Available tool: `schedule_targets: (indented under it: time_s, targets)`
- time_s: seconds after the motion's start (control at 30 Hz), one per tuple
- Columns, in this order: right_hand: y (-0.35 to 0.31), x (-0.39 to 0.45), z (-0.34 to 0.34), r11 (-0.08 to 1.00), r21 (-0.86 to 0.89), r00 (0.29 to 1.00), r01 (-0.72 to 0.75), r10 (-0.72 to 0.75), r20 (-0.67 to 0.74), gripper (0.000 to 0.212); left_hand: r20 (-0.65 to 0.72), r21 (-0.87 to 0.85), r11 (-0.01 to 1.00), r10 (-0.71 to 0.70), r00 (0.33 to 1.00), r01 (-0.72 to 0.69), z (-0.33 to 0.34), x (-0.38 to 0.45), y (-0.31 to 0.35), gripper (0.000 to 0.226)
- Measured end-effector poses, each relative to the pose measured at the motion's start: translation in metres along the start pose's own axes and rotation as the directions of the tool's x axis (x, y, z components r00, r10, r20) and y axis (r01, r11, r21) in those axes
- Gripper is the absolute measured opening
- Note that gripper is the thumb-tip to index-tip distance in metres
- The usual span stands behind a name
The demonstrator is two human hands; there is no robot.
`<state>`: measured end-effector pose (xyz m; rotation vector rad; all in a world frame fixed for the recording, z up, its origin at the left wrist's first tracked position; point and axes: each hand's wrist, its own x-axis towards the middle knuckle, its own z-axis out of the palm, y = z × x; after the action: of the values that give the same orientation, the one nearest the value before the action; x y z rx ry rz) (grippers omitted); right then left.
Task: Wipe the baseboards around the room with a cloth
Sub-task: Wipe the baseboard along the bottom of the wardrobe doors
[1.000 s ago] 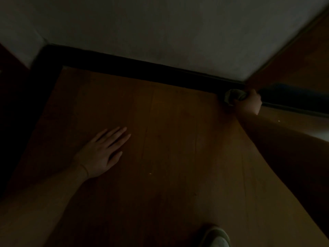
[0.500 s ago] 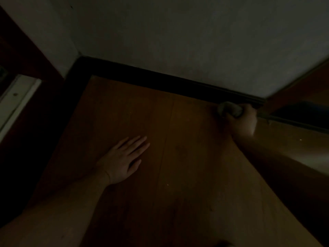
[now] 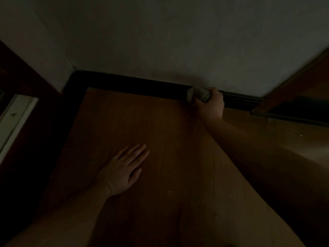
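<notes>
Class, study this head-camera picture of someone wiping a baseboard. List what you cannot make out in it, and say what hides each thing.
1. Head view: most of the cloth, wrapped inside the right hand.
2. Head view: dust or wiped streaks on the baseboard; dim light leaves it plain black.
3. Head view: the baseboard behind the right hand, covered by hand and cloth.
4. Head view: the floor beneath the flat left hand.
5. Head view: both elbows, cut off by the bottom edge.

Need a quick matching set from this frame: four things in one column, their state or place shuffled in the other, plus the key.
Things:
1. left hand
2. right hand
3. cloth
4. baseboard

States:
A. bunched up, pressed on the dark strip
B. dark strip along the foot of the wall
C. flat on the wooden floor, fingers straight
D. grips a wad at the wall's foot

Pairs: 1-C, 2-D, 3-A, 4-B
</notes>
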<state>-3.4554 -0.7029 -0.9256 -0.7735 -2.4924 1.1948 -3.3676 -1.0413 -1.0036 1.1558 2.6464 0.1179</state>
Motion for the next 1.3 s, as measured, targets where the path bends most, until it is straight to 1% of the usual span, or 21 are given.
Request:
schedule_targets:
  time_s: [0.1,0.23,0.37,0.43,0.5,0.63,0.7,0.77,0.83,0.9,0.97,1.1,1.2,1.23,1.3]
  targets:
    - [0.031,0.007,-0.040,0.996,-0.063,0.997,-0.056,0.052,-0.064,0.033,0.007,0.004,1.000,-0.007,1.000,0.007,0.003,0.000,-0.001,0.060]
    - [0.067,0.017,-0.095,0.972,-0.174,0.980,-0.157,0.131,-0.150,0.039,0.019,0.028,0.999,-0.016,1.000,0.015,0.000,0.002,-0.002,0.060]
    - [0.086,0.027,-0.126,0.955,-0.254,0.980,-0.152,0.112,-0.167,0.044,0.028,0.024,1.000,-0.016,0.999,0.015,0.002,0.002,-0.001,0.060]
    - [0.092,0.030,-0.136,0.951,-0.261,0.974,-0.167,0.118,-0.194,0.044,0.025,0.020,1.000,-0.016,1.000,0.016,0.003,0.002,-0.001,0.061]
    - [0.098,0.032,-0.144,0.945,-0.244,0.959,-0.218,0.161,-0.232,0.046,0.027,0.022,1.000,-0.017,0.999,0.016,0.001,0.002,-0.001,0.061]
    - [0.105,0.035,-0.156,0.910,-0.192,0.892,-0.368,0.288,-0.348,0.051,0.034,0.012,1.000,-0.010,0.999,0.009,-0.001,0.002,0.001,0.061]
    - [0.098,0.027,-0.151,0.910,-0.178,0.883,-0.374,0.291,-0.367,0.050,0.032,0.006,1.000,-0.014,0.999,0.014,0.000,0.001,0.001,0.060]
    - [0.087,0.013,-0.134,0.941,-0.188,0.920,-0.282,0.210,-0.329,0.049,0.033,0.003,1.000,-0.009,0.999,0.009,-0.002,0.002,0.000,0.060]
    - [0.072,-0.002,-0.110,0.968,-0.176,0.959,-0.180,0.132,-0.252,0.045,0.027,0.008,1.000,0.004,1.000,-0.005,-0.002,0.002,0.000,0.060]
    - [0.050,-0.012,-0.083,0.984,-0.149,0.980,-0.099,0.071,-0.185,0.040,0.023,0.006,1.000,0.007,1.000,-0.007,0.000,0.001,-0.001,0.059]
    - [0.029,-0.020,-0.059,0.994,-0.100,0.992,-0.048,0.035,-0.121,0.035,0.017,-0.004,1.000,0.005,1.000,-0.005,0.001,0.002,-0.002,0.059]
    - [-0.006,-0.038,-0.022,0.999,0.023,0.999,-0.039,0.040,-0.033,0.034,0.013,0.011,1.000,-0.016,1.000,0.016,0.004,0.001,-0.001,0.060]
    - [-0.023,-0.061,-0.012,0.991,0.090,0.994,-0.103,0.106,-0.023,0.033,0.024,0.029,0.999,-0.046,0.999,0.045,0.000,0.000,0.000,0.061]
    - [-0.026,-0.071,-0.010,0.989,0.099,0.993,-0.113,0.116,-0.019,0.034,0.024,0.042,0.997,-0.067,0.997,0.066,-0.003,0.001,0.002,0.061]
    - [-0.033,-0.092,-0.010,0.987,0.103,0.992,-0.127,0.128,-0.004,0.035,0.046,0.069,0.982,-0.180,0.983,0.177,-0.011,-0.003,0.011,0.063]
